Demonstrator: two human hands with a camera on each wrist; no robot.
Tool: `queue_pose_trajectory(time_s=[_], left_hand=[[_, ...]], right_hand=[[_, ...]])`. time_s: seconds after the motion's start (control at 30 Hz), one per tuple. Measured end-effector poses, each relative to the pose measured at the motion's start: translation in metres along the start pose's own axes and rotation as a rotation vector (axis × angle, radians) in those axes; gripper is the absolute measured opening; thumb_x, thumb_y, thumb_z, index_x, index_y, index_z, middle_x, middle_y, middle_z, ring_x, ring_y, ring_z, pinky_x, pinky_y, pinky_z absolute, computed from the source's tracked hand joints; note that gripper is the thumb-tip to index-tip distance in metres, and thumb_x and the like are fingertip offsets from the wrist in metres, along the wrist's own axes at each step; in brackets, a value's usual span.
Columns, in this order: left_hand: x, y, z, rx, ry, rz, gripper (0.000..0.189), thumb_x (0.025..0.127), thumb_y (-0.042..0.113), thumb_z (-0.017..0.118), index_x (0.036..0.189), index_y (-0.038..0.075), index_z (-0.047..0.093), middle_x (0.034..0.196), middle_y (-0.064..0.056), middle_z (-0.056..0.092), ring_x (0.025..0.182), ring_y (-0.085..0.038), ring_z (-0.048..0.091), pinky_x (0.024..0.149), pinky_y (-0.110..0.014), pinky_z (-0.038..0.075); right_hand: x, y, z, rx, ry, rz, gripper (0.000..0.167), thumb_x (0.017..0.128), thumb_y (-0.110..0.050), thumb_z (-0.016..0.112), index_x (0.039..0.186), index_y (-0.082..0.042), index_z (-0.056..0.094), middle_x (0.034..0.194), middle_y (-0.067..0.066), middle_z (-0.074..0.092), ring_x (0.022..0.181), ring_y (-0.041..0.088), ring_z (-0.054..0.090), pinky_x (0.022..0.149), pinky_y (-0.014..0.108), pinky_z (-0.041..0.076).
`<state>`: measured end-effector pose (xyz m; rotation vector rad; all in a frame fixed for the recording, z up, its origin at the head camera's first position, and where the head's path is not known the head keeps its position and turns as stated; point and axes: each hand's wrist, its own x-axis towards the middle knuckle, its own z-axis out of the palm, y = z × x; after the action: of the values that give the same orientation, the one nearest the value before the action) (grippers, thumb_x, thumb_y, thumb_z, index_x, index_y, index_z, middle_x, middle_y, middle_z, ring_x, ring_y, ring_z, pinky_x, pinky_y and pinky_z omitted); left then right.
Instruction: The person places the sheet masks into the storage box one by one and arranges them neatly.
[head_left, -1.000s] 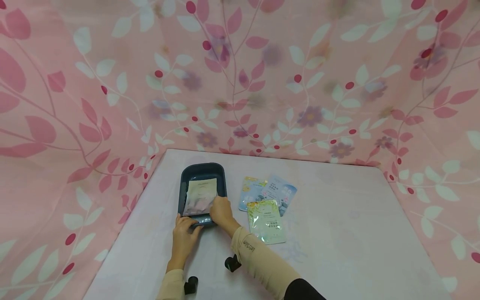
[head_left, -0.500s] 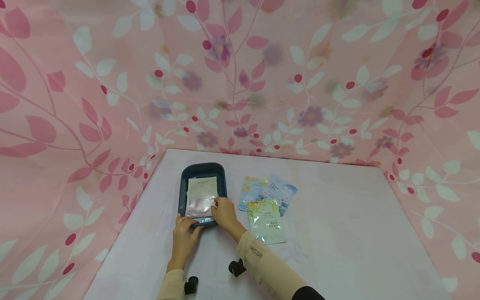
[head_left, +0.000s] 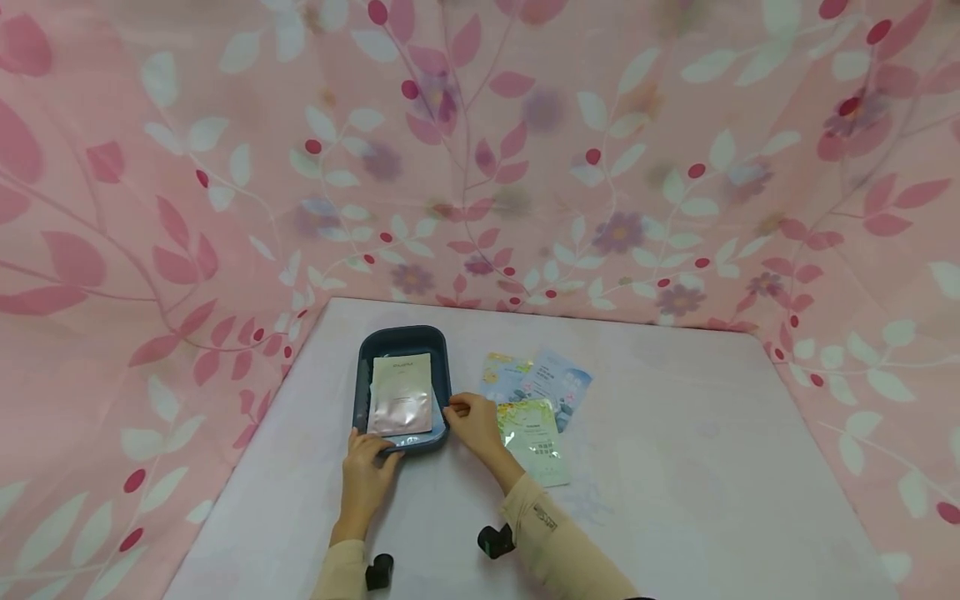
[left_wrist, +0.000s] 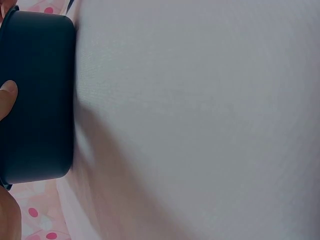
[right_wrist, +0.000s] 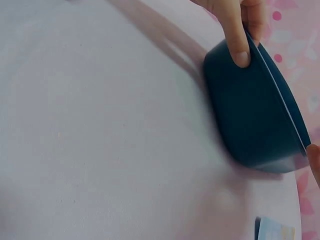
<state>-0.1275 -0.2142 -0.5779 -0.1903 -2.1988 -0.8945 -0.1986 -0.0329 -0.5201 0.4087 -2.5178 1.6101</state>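
Since half a second ago, the right hand (head_left: 477, 425) has shifted away from the flat, shiny, pale green and pink foil packet (head_left: 401, 392) and now stands at the right rim of the dark blue-green, deep rectangular tray (head_left: 405, 337) with rounded corners. Its thumb and forefinger are at that rim, but whether they pinch it or only lie beside it, I cannot tell. Left hand (head_left: 365, 467) matches the earlier frame: it grips the near left part of the tray, thumb pressed on the outside of the near wall and fingers over the edge, as the right wrist view shows too.

The foil packet lies inside the tray, on top of a blue packet (head_left: 414, 439) that shows along its near and right edges. To the right of the tray, three more packets lie on the white tabletop (head_left: 675, 467): a light blue and yellow packet (head_left: 498, 379), a pale blue and white packet (head_left: 557, 385) overlapping it, and a glossy green packet (head_left: 536, 446) nearest the person, partly covered by the right hand in the head view. Pink leaf-patterned fabric (head_left: 480, 167) surrounds the tabletop.
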Motion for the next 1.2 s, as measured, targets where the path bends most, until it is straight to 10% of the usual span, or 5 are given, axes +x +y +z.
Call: queue_pose_trajectory(time_s=[1.2], left_hand=[[0.001,0.002,-0.001,-0.006,-0.006,-0.015,0.027,0.051,-0.013,0.084,0.070,-0.004,0.066,0.068,-0.013,0.063,0.076,-0.030,0.058,0.097,-0.065,0.035]], right_hand=[[-0.038,0.059,-0.099,-0.102,0.098,0.088,0.021,0.080,-0.003,0.071,0.092,0.014,0.065,0.078,0.017,0.068,0.070,0.028,0.066,0.061,0.026,0.058]])
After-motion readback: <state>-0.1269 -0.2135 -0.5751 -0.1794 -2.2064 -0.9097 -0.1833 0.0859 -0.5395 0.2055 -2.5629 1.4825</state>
